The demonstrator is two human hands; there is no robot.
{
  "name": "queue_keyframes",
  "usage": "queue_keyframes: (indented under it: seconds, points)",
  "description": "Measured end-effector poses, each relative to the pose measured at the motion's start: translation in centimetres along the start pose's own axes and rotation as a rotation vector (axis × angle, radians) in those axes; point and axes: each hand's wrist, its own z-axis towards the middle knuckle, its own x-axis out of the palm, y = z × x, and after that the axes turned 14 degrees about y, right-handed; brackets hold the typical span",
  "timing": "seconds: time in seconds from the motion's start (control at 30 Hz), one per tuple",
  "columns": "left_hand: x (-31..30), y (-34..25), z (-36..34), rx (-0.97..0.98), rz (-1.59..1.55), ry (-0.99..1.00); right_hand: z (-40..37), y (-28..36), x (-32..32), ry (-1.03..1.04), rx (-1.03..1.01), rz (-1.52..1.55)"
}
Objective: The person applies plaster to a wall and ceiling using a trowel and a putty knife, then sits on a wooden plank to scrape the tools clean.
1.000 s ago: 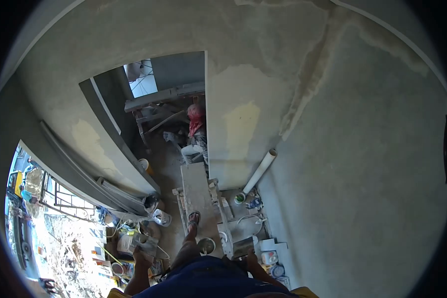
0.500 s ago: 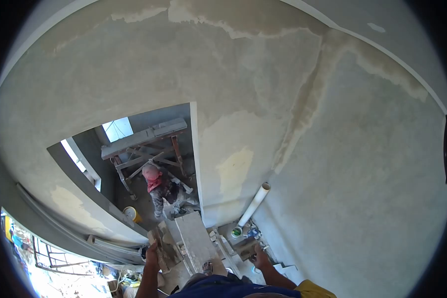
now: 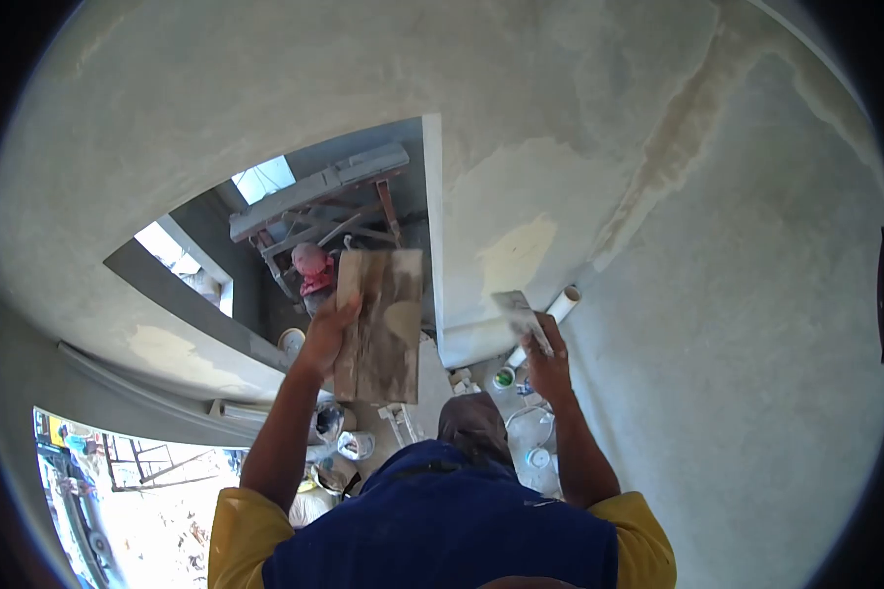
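My left hand (image 3: 326, 339) grips the left edge of a wooden mortar board (image 3: 378, 368), held up in front of the doorway. A beige dab of plaster (image 3: 401, 321) sits on the board's right half, among smeared residue. To the right, my right hand (image 3: 548, 355) is wrapped round a plastering trowel (image 3: 519, 312), its pale, smeared blade pointing up and left. Board and trowel are apart. Behind them stands the grey wall (image 3: 560, 108), with a cream patch (image 3: 521, 255) and a brownish damp-looking strip (image 3: 673, 128).
Through the opening, a person in a pink head covering (image 3: 309, 259) is partly hidden by my board, near a trestle scaffold (image 3: 314, 194). A white tube (image 3: 564, 304) leans in the corner. Below are a plank (image 3: 429, 378) and buckets (image 3: 356, 446). Pipes (image 3: 138, 381) run along the left wall.
Both hands have risen from low near my body, bringing the board and trowel up in front of me. My view has tilted downward, so more of my torso shows.
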Motion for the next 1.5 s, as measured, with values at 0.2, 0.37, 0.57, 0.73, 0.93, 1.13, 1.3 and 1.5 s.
queue_keyframes:
  seconds: [0.2,0.37,0.57,0.73,0.93,1.13,1.3,1.5]
  points:
    - [2.6,-8.8,7.0,0.054,0.181,0.233,7.3,8.6,-3.8,0.08,-0.544,-0.888]
    - [2.6,-12.6,14.5,0.272,0.426,0.385,14.2,12.5,-3.1,0.211,-0.624,-1.42]
    - [1.8,-19.7,12.9,0.506,0.965,0.281,16.6,16.2,-3.7,0.103,-0.463,-1.67]
    - [-4.3,-28.8,14.0,0.681,0.913,0.317,24.8,22.7,-6.4,-0.256,-0.405,-1.391]
    - [-4.4,-36.6,16.7,0.796,0.89,0.468,33.7,36.3,-14.3,-0.565,-0.785,-1.182]
    - [-5.3,-35.3,17.3,0.73,0.845,0.561,39.5,39.3,-18.7,-0.636,-0.798,-1.253]
    - [-5.9,-34.5,17.0,0.747,0.796,0.521,43.2,40.8,-20.3,-0.723,-0.839,-1.263]
    - [-6.1,-33.4,17.4,0.79,0.72,0.511,44.4,42.0,-21.0,-0.781,-0.841,-1.349]
